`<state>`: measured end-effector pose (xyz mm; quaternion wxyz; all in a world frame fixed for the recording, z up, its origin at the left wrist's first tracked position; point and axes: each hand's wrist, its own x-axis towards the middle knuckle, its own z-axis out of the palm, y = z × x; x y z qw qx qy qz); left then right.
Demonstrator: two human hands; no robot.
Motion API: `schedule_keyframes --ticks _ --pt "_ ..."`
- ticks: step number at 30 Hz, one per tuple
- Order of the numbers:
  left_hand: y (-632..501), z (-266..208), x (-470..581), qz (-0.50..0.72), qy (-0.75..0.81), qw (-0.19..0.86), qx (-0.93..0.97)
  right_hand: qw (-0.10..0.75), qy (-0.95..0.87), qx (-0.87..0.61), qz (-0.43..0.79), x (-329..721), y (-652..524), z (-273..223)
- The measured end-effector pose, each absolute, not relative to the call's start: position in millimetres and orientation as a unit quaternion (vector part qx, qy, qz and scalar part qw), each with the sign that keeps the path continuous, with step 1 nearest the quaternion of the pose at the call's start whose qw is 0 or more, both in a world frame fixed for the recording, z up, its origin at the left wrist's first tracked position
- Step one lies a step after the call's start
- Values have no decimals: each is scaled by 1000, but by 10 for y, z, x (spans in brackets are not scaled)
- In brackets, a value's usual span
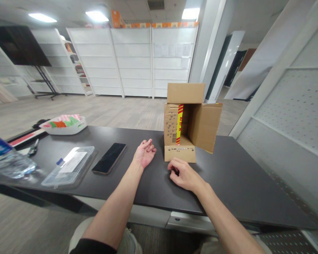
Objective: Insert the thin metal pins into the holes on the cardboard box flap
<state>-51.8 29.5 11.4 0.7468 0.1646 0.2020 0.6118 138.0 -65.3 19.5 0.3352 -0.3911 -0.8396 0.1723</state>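
Note:
A cardboard box (171, 123) stands on the dark table with its flaps spread and its hollow inside facing me. Small dark and silvery round spots dot its left flap, and a row of them runs along the lower flap (179, 156). Just in front of that lower flap, my right hand (184, 173) is closed near the tabletop, thumb and fingers together; a small dark patch shows between them, too small to name. My left hand (145, 154) rests palm up left of the box, fingers loosely bent and apart, holding nothing.
Left of my left arm lies a black phone (109, 158). Beyond it are a clear plastic case (84, 165) with a paper label, a water bottle (9, 158) and a white basket (65, 129) with colourful contents. A perforated panel (294, 106) rises along the right.

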Motion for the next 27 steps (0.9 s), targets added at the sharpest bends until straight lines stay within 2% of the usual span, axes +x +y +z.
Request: schedule_keyframes --ticks 27 --pt "291 128 -516 611 200 749 163 309 -844 -394 192 1394 -647 151"
